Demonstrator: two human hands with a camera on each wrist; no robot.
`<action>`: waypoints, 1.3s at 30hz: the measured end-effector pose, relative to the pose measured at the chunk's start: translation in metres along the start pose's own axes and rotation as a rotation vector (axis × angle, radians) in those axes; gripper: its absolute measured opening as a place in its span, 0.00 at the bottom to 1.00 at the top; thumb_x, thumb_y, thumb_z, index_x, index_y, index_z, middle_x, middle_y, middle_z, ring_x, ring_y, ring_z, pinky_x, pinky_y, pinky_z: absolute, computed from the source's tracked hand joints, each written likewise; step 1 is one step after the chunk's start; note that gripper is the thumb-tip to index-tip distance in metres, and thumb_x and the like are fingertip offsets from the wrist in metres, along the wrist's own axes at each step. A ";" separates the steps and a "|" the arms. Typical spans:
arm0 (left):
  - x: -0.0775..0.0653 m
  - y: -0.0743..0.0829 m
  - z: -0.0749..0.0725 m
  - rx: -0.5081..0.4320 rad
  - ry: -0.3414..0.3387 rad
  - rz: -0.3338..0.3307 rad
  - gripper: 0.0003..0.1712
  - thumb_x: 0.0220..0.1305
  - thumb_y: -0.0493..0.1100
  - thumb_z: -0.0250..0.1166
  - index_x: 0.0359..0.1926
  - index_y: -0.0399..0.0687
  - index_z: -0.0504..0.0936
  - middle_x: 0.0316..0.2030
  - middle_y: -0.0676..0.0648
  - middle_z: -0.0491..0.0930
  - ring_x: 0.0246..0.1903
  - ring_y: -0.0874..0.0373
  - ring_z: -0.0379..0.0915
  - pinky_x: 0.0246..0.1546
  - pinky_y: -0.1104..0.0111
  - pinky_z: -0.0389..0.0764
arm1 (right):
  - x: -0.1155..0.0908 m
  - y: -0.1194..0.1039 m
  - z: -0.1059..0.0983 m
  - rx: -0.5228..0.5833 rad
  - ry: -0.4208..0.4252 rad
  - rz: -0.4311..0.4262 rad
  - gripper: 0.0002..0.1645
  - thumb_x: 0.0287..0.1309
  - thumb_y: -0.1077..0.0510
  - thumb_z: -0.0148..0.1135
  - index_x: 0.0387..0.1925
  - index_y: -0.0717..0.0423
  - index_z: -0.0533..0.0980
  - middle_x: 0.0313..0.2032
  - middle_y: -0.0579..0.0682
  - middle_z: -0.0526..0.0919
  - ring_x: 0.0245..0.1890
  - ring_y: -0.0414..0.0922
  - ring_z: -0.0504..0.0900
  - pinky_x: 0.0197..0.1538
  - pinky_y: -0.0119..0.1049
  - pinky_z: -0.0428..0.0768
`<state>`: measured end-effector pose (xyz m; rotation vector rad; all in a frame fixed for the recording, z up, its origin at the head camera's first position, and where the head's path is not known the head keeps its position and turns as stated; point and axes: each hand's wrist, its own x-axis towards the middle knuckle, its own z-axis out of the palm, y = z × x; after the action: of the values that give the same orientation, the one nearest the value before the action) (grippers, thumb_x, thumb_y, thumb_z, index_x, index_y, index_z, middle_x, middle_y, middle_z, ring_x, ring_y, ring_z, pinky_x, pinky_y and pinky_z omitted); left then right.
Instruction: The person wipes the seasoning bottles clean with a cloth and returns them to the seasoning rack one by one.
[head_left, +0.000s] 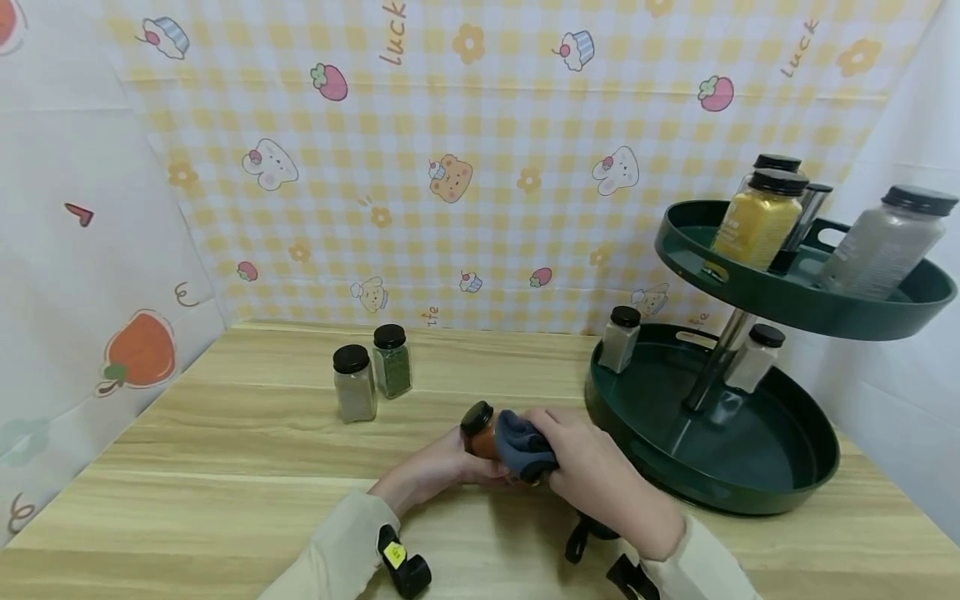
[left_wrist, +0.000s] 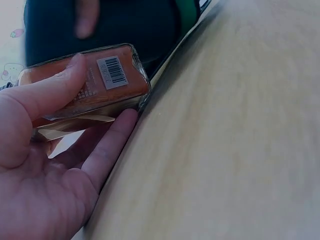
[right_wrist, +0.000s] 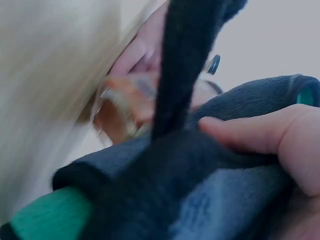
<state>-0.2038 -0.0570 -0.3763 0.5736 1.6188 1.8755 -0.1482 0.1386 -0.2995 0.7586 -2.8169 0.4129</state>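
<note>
Tilted on its side just above the table, a spice jar [head_left: 486, 443] of orange-red powder with a black lid is held by my left hand [head_left: 438, 471]. In the left wrist view the thumb lies across the jar [left_wrist: 117, 77] near its barcode label, with fingers beneath it. My right hand [head_left: 592, 462] grips a folded dark grey-blue cloth [head_left: 522, 446] with black edging. From the head view, the cloth lies against the jar's side and hides its lower part. The right wrist view shows the thumb pressing the cloth [right_wrist: 200, 195], with some green showing.
A jar of pale powder [head_left: 355, 392] and a jar of green herbs [head_left: 393, 367] stand at the back left. To the right is a dark green two-tier round rack [head_left: 712, 492]; its upper tray [head_left: 795, 304] and lower tray hold several black-lidded jars.
</note>
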 end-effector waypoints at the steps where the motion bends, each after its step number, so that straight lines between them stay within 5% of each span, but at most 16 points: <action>1: 0.000 0.000 0.000 0.006 0.000 0.002 0.31 0.56 0.32 0.64 0.61 0.42 0.66 0.53 0.42 0.75 0.47 0.54 0.77 0.49 0.62 0.77 | -0.001 -0.002 0.000 0.009 0.018 -0.034 0.34 0.40 0.71 0.67 0.52 0.49 0.73 0.43 0.49 0.79 0.42 0.46 0.79 0.40 0.42 0.78; 6: 0.000 -0.002 -0.001 0.024 0.019 0.002 0.31 0.54 0.30 0.63 0.60 0.41 0.67 0.51 0.46 0.76 0.45 0.58 0.75 0.48 0.65 0.77 | -0.001 -0.008 0.002 0.021 0.059 -0.095 0.34 0.40 0.71 0.68 0.52 0.50 0.72 0.42 0.49 0.78 0.43 0.46 0.79 0.44 0.43 0.78; 11: -0.001 0.000 -0.002 0.013 0.003 0.006 0.30 0.56 0.32 0.63 0.61 0.40 0.67 0.53 0.42 0.75 0.47 0.55 0.77 0.50 0.62 0.76 | 0.002 -0.001 0.002 0.020 0.014 -0.002 0.34 0.39 0.73 0.66 0.50 0.47 0.72 0.46 0.49 0.79 0.44 0.47 0.79 0.41 0.44 0.79; 22: -0.002 0.001 0.001 0.000 0.062 -0.029 0.33 0.55 0.35 0.66 0.62 0.41 0.64 0.54 0.41 0.73 0.50 0.52 0.75 0.50 0.60 0.77 | 0.002 0.013 0.001 -0.093 -0.106 0.157 0.26 0.40 0.70 0.67 0.43 0.49 0.71 0.37 0.51 0.78 0.31 0.45 0.76 0.28 0.42 0.74; 34: -0.001 0.000 -0.001 0.022 0.000 0.009 0.30 0.55 0.31 0.64 0.59 0.40 0.67 0.50 0.46 0.76 0.46 0.59 0.75 0.48 0.66 0.76 | -0.001 -0.010 0.001 -0.029 0.016 -0.048 0.35 0.37 0.71 0.68 0.51 0.48 0.71 0.40 0.48 0.77 0.40 0.45 0.78 0.42 0.42 0.78; 39: 0.000 0.001 0.000 0.016 0.002 0.001 0.30 0.55 0.32 0.63 0.60 0.40 0.67 0.52 0.45 0.76 0.46 0.57 0.76 0.49 0.64 0.76 | -0.001 -0.008 0.001 -0.031 0.021 -0.005 0.35 0.37 0.70 0.68 0.50 0.46 0.72 0.41 0.47 0.78 0.40 0.45 0.79 0.39 0.42 0.78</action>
<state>-0.2038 -0.0575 -0.3751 0.5796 1.6367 1.8661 -0.1431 0.1322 -0.2993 0.7499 -2.7945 0.3735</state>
